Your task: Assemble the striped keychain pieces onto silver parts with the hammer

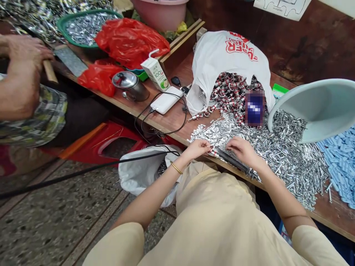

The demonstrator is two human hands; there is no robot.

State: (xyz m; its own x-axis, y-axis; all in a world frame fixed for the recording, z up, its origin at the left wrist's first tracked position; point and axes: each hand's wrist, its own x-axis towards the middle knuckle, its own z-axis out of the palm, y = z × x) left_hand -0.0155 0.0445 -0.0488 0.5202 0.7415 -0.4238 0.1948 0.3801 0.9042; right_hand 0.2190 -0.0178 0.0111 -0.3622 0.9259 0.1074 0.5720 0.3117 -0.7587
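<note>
My left hand (198, 148) is pinched at the table's front edge, with the tip of a small shiny metal piece (210, 146) showing at its fingertips. Curled fingers mark my right hand (244, 150), just above the metal pile; whatever they hold, if anything, is hidden. A dark bar (231, 160) lies along the edge between and below the hands. Beyond them spreads a heap of small silver metal parts (288, 162). Red-and-silver ringed pieces (230, 92) spill from a white plastic bag (233, 51) behind it.
A tipped pale bucket (327, 111) and light-blue pieces (340, 162) are at right. To the left stand a drink carton (156, 75), a metal mug (130, 87) and a cabled white power bank (167, 100). A co-worker's hand (27, 51) grips a wooden handle. A white-lined container (138, 171) sits below the edge.
</note>
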